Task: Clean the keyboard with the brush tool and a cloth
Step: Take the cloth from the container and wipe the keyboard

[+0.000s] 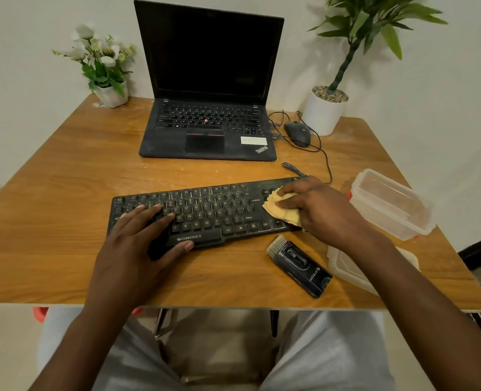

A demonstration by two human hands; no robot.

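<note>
- A wooden table [64,179] stands against a white wall [22,52].
- The keyboard [205,210] lies toward the front edge. The left hand [137,244] rests on its left end, fingers straight and spread.
- The right hand [318,210] curls over a bunched yellow cloth [284,213], pressing it on the keyboard's right end.
- The brush tool [299,265] lies untouched near the front edge, just beside the keyboard.
- An open laptop [208,122] and a mouse [297,134] sit at the back edge.
- Potted flowers [112,93] and a potted plant [323,111] fill the back corners.
- A clear container [388,204] sits at the right edge, with its lid [346,266] toward the front right corner.
</note>
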